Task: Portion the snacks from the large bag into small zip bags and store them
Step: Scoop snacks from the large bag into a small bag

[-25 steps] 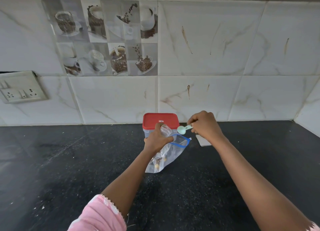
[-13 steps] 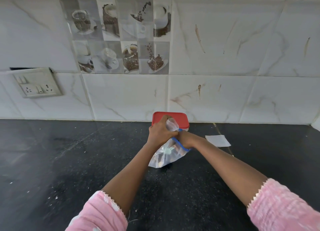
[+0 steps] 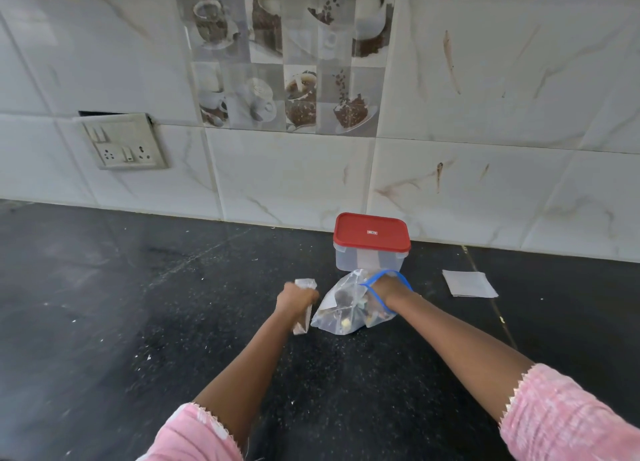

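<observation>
A large clear bag (image 3: 341, 317) with a blue zip rim lies on the black counter (image 3: 138, 304), with a few snacks inside. My right hand (image 3: 383, 286) is pushed in through its mouth up to the wrist. Its fingers are blurred behind the plastic, so I cannot make out what they hold. Just left of the large bag, my left hand (image 3: 297, 298) grips a small clear zip bag (image 3: 302, 323) in a fist. That bag sticks out above and below the fingers.
A clear box with a red lid (image 3: 371, 232) stands against the tiled wall right behind the large bag. A flat white packet (image 3: 469, 283) lies on the counter to the right. A socket plate (image 3: 123, 142) sits on the wall at left. Crumbs dot the counter.
My left hand let go of the large bag's mouth, moved left and now holds a small bag. My right hand, which held a green spoon, went deeper into the large bag.
</observation>
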`<state>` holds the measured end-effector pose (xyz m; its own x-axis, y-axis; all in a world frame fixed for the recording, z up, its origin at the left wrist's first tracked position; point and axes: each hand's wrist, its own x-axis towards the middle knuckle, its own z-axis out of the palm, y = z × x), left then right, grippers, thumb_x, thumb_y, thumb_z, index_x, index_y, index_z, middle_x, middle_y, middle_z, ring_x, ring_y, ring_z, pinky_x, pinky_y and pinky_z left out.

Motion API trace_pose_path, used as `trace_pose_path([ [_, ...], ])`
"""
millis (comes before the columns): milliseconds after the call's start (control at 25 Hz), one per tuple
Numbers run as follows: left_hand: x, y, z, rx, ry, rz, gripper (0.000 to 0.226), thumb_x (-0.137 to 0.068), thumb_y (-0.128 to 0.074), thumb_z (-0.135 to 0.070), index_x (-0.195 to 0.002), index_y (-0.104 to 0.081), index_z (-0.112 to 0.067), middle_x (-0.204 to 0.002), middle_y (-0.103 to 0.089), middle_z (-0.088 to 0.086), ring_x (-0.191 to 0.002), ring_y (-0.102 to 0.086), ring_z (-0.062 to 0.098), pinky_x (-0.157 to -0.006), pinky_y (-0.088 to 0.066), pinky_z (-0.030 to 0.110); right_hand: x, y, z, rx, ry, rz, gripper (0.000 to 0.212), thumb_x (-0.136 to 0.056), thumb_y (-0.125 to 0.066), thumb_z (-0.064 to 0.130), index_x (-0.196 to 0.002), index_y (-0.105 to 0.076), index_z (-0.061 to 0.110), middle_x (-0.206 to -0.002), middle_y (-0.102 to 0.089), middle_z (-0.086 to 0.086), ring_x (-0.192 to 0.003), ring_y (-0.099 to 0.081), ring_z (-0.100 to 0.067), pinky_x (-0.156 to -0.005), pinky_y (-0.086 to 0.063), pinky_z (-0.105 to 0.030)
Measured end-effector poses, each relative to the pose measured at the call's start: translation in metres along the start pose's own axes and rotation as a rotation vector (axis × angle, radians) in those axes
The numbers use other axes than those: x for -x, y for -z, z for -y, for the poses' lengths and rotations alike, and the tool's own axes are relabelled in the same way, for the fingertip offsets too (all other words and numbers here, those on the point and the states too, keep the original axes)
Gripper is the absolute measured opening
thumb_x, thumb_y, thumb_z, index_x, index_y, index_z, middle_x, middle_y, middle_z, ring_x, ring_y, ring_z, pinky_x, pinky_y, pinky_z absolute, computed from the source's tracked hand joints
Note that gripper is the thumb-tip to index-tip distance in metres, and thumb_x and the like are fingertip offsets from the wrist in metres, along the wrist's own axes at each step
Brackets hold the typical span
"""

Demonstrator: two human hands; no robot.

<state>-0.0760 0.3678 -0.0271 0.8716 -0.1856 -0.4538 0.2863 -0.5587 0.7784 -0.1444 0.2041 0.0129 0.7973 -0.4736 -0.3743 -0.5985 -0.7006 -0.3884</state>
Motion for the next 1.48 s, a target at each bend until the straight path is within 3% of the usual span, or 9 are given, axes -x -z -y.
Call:
trace_pose_path([
  [200,-0.005,-0.022,0.008,0.307,0.242,0.269,0.052,-0.077,-0.056,-0.01,-0.126,-0.039,-0.005,-0.126,-0.051,0.019,-0.102,-0.056,0.033,-0.076,-0.052,0.039,-0.015,-0.007,-0.011,-0.101,-0.056,-0.049,0.035,-0.091,-0.049,0.017,-0.059,-0.036,0.015,-0.064,-0.038,-0.001,-0.063,-0.044,-0.017,-0.077,-0.04,-0.031],
  [360,-0.006,-0.036,-0.006,0.544,0.19,0.186,0.036,-0.084,-0.052,0.004,-0.117,-0.039,-0.003,-0.094,-0.057,0.015,-0.072,-0.057,0.023,-0.051,-0.048,0.032,-0.013,-0.007,-0.019,-0.375,-0.11,0.002,0.01,-0.088,-0.055,0.017,-0.089,-0.064,0.013,-0.085,-0.064,-0.003,-0.084,-0.063,-0.022,-0.066,-0.049,-0.025],
  [600,-0.009,-0.038,-0.014,0.652,0.118,0.141,0.024,-0.082,-0.048,0.013,-0.105,-0.049,0.004,-0.071,-0.056,0.016,-0.056,-0.054,0.026,-0.05,-0.048,0.036,-0.015,-0.008,-0.031,-0.843,-0.19,0.186,0.011,-0.092,-0.049,0.0,-0.086,-0.057,0.004,-0.066,-0.066,-0.009,-0.063,-0.064,-0.022,-0.066,-0.059,-0.04],
  [720,-0.013,-0.035,-0.014,0.611,0.105,0.058,0.035,-0.078,-0.054,0.009,-0.112,-0.048,0.006,-0.079,-0.059,0.018,-0.06,-0.058,0.027,-0.05,-0.05,0.034,-0.007,-0.006,-0.03,-0.994,-0.224,0.19,0.015,-0.095,-0.042,0.0,-0.087,-0.055,0.001,-0.049,-0.065,-0.01,-0.044,-0.065,-0.023,-0.04,-0.054,-0.033],
  [840,-0.007,-0.025,-0.019,0.421,0.03,-0.096,0.058,-0.079,-0.061,-0.002,-0.13,-0.034,-0.001,-0.111,-0.058,0.02,-0.092,-0.061,0.033,-0.071,-0.052,0.04,-0.006,-0.003,-0.022,-1.01,-0.228,0.233,0.023,-0.091,-0.046,-0.007,-0.077,-0.052,0.01,-0.078,-0.056,-0.006,-0.071,-0.057,-0.017,-0.076,-0.059,-0.032],
  [1000,0.014,-0.012,-0.046,0.072,-0.309,-0.255,0.051,-0.084,-0.058,-0.013,-0.13,-0.035,-0.011,-0.119,-0.058,0.015,-0.099,-0.056,0.029,-0.082,-0.048,0.039,-0.004,0.004,-0.019,-0.95,-0.185,0.341,0.012,-0.082,-0.055,-0.006,-0.09,-0.06,0.002,-0.089,-0.059,-0.011,-0.082,-0.06,-0.024,-0.073,-0.059,-0.034],
  [1120,0.031,-0.005,-0.081,-0.082,-0.559,-0.079,0.051,-0.083,-0.063,-0.014,-0.129,-0.041,-0.013,-0.119,-0.06,0.012,-0.101,-0.057,0.026,-0.08,-0.044,0.031,-0.002,0.012,-0.017,-0.984,-0.166,0.303,0.012,-0.081,-0.055,-0.015,-0.078,-0.059,-0.005,-0.079,-0.058,-0.016,-0.071,-0.064,-0.027,-0.093,-0.051,-0.047],
  [1240,0.048,-0.009,-0.114,-0.28,-0.74,0.169,0.06,-0.079,-0.074,-0.027,-0.13,-0.044,-0.014,-0.121,-0.057,0.005,-0.11,-0.056,0.024,-0.082,-0.039,0.026,0.004,0.018,-0.017,-1.047,-0.139,0.291,0.021,-0.089,-0.047,-0.015,-0.107,-0.056,-0.01,-0.098,-0.058,-0.024,-0.086,-0.062,-0.031,-0.1,-0.047,-0.043],
  [1480,0.053,-0.037,-0.132,-0.704,-0.794,0.457,0.064,-0.074,-0.077,-0.028,-0.128,-0.045,-0.013,-0.114,-0.055,0.004,-0.097,-0.05,0.018,-0.076,-0.038,0.026,0.019,0.036,-0.032,-1.225,-0.246,0.262,0.03,-0.099,-0.032,-0.005,-0.12,-0.051,-0.014,-0.114,-0.057,-0.035,-0.122,-0.048,-0.049,-0.084,-0.054,-0.046],
])
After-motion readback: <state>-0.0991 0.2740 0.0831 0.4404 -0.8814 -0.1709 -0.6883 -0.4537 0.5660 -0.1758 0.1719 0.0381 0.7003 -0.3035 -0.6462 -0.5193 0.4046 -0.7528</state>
